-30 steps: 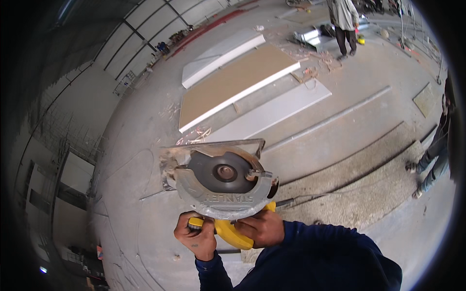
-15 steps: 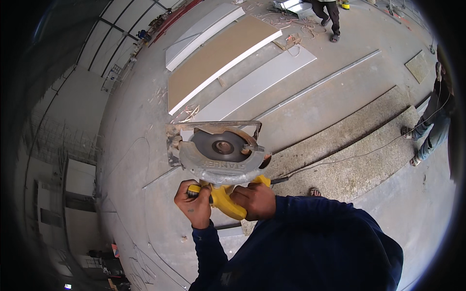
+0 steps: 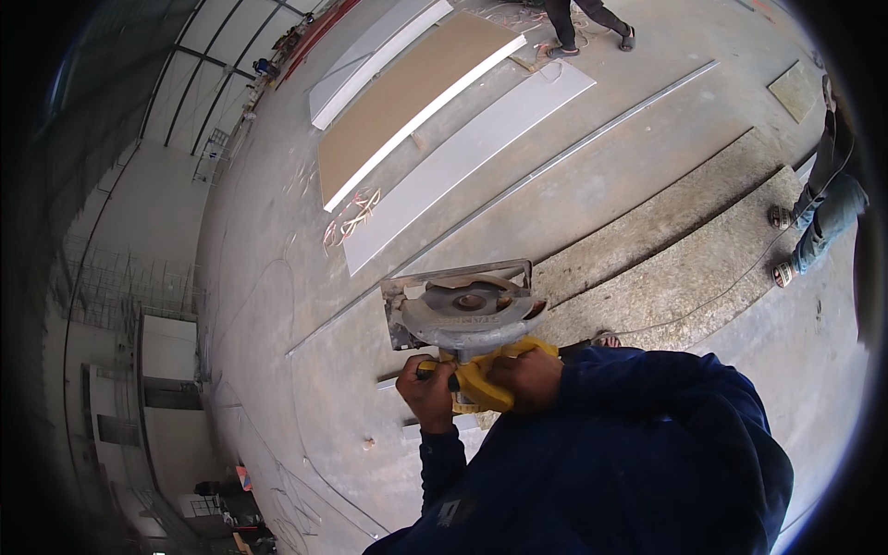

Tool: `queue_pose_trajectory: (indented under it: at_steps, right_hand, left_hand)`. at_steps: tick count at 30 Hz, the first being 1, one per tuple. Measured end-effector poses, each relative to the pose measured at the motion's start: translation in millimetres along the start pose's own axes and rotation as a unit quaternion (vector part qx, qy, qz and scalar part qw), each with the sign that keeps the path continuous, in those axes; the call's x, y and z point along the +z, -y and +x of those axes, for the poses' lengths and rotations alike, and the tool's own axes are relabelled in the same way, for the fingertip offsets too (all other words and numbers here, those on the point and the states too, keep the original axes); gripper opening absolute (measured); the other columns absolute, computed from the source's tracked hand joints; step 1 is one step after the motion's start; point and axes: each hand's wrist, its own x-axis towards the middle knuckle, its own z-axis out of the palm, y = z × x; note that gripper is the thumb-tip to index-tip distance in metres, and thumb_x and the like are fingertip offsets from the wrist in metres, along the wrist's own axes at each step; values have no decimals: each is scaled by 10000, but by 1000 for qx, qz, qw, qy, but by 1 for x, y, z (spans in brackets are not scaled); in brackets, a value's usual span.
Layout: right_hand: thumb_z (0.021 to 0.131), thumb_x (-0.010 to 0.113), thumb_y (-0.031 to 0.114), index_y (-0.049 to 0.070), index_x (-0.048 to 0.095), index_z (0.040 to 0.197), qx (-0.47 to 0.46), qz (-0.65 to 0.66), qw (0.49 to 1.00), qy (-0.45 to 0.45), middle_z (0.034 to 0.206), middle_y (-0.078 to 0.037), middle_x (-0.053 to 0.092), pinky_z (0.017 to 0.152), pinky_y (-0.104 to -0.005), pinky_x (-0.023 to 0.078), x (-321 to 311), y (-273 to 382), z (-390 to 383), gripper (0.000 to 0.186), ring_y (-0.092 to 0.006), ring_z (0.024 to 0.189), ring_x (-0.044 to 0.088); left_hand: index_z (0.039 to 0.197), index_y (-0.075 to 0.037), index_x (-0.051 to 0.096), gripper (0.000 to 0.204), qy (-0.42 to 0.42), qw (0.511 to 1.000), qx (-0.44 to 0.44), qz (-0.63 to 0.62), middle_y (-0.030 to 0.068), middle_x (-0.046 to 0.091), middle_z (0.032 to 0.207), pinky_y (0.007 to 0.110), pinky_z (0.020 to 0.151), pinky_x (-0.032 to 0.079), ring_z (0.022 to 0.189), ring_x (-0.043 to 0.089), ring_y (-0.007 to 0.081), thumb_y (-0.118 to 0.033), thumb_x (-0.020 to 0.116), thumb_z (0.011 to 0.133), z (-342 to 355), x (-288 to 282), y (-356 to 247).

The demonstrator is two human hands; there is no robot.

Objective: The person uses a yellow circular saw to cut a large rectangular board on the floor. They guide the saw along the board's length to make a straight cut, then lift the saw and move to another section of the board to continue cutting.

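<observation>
A yellow circular saw (image 3: 472, 314) with a grey blade guard and a flat metal base plate is held up in front of my body. My left hand (image 3: 427, 393) is closed around its yellow-and-black front knob. The rear handle is gripped by my right hand (image 3: 527, 379), with the fingers wrapped around the yellow body. A dark power cord (image 3: 684, 322) trails off to the right from behind the saw. The round blade and its hub face up towards me. Some of the saw's lower body is hidden behind my hands.
Long rough boards (image 3: 675, 254) lie on the floor at the right. Beyond the saw are a thin metal bar (image 3: 555, 171), a white panel (image 3: 472, 157) and a brown-topped panel (image 3: 416, 102). One person (image 3: 823, 217) stands at the right; another person's legs (image 3: 573, 23) show at the top.
The saw and both my hands have shifted right and slightly down in the view, and the saw has tilted. The far person's legs have moved left, with the feet farther apart.
</observation>
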Motion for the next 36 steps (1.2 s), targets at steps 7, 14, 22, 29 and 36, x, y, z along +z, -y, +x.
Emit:
queue_pose_trajectory:
  at_steps: [7, 14, 22, 29, 36]
  right_hand:
    - [680, 714, 240, 63, 580, 1110, -34, 10, 999, 7, 1002, -144, 615, 681, -441, 550, -12, -2, -9, 484, -337, 784, 676]
    - [666, 722, 243, 56, 556, 1138, -51, 20, 998, 9, 1025, -147, 602, 679, -445, 549, -13, -3, -11, 534, -348, 769, 669]
    - [665, 731, 217, 56, 553, 1124, -12, 63, 998, 0, 1015, -157, 605, 694, -460, 545, -22, 6, -12, 518, -365, 781, 664]
    - [693, 722, 219, 48, 553, 1182, -11, 59, 998, 11, 1064, -172, 622, 741, -459, 547, -22, 6, -16, 545, -370, 844, 668]
    - [725, 700, 270, 47, 545, 1228, 11, 88, 995, -35, 1151, -190, 605, 875, -468, 507, -16, 11, -8, 572, -382, 1041, 614]
  left_hand:
    - [729, 33, 597, 158, -25, 998, -39, 52, 18, 572, 628, 256, 556, 440, 570, 524, 89, -34, 718, 653, -13, 3, -13]
    - [732, 31, 591, 144, -19, 999, -21, 45, 5, 558, 624, 245, 536, 424, 555, 504, 78, -19, 706, 662, -19, 5, -21]
    - [788, 38, 622, 135, -4, 999, -25, 35, 13, 580, 668, 247, 566, 432, 583, 511, 79, -19, 663, 674, -20, 4, -33]
    - [755, 12, 596, 121, 3, 999, 4, 53, 8, 577, 681, 248, 567, 434, 610, 513, 85, -19, 685, 680, -18, 5, -31]
    - [713, -14, 575, 105, -13, 998, -31, -55, 74, 573, 658, 295, 462, 432, 548, 520, 136, -57, 665, 679, 4, -5, 10]
